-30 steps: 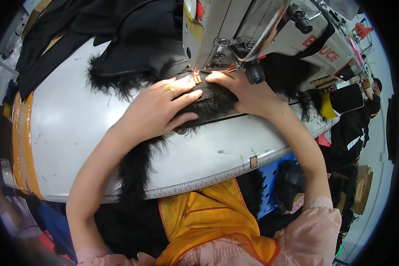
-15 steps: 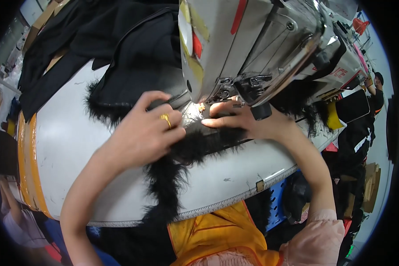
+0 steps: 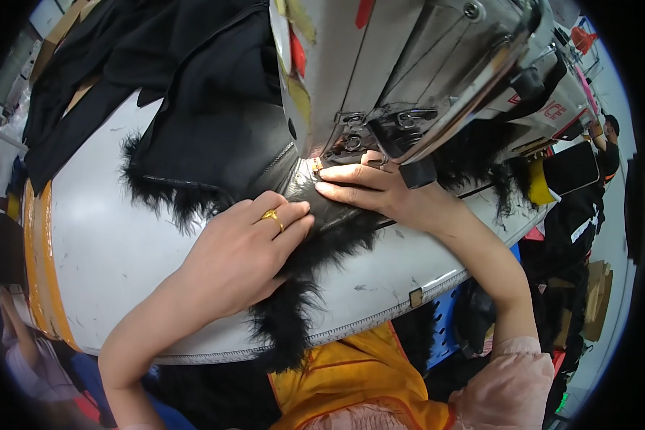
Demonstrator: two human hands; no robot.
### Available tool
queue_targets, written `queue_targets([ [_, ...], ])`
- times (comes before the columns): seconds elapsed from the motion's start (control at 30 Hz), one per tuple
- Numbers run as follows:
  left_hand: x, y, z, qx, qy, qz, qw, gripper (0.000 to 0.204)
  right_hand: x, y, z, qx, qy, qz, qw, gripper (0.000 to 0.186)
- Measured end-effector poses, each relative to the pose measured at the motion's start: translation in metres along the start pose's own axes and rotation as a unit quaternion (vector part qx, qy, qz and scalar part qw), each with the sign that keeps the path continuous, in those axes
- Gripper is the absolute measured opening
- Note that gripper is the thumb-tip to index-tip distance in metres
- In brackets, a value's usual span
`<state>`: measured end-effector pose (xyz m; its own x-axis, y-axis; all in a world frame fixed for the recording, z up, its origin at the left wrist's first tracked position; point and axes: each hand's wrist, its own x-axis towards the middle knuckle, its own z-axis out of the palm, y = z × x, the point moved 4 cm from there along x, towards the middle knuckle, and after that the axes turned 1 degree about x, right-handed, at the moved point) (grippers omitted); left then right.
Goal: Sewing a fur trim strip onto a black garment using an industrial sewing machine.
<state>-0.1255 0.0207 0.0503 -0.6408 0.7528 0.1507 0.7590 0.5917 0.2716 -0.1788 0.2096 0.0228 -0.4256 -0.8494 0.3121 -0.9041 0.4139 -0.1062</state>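
A black garment (image 3: 218, 136) with fluffy black fur trim (image 3: 283, 315) lies under the head of a sewing machine (image 3: 337, 79). A small lamp glow falls on the cloth by the presser foot (image 3: 315, 166), which is mostly hidden. My left hand (image 3: 244, 251), with a gold ring, is closed on the garment's edge just nearer than the foot; the thumb is largely out of sight. Right beside the foot, my right hand (image 3: 387, 193) presses the cloth down with its fingers stretched out. Fur hangs from under my left hand over the table's front edge.
The white sewing table (image 3: 122, 251) has a measuring tape (image 3: 365, 322) along its curved front edge and orange tape (image 3: 41, 265) at its left. A blue basket (image 3: 446, 330) sits below on the right. Another machine (image 3: 552, 107) and a person (image 3: 609, 147) are farther right.
My left hand has come toward me, away from the machine, and its fingers have settled on the cloth's edge. The right hand has shifted slightly left. More dark cloth shows between them.
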Motion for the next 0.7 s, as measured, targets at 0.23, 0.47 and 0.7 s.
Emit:
queue_targets([
  [0.23, 0.000, 0.001, 0.008, 0.165, 0.007, 0.032, 0.986, 0.041, 0.001, 0.002, 0.001, 0.047, 0.020, 0.015, 0.999, 0.037],
  [0.47, -0.003, 0.009, -0.004, 0.125, 0.000, 0.006, 0.992, 0.042, -0.001, 0.008, -0.002, 0.134, 0.025, -0.003, 0.991, 0.036],
  [0.7, -0.009, -0.005, 0.019, 0.179, 0.091, 0.078, 0.977, 0.035, -0.002, 0.003, 0.004, 0.039, 0.022, -0.008, 0.999, 0.032],
])
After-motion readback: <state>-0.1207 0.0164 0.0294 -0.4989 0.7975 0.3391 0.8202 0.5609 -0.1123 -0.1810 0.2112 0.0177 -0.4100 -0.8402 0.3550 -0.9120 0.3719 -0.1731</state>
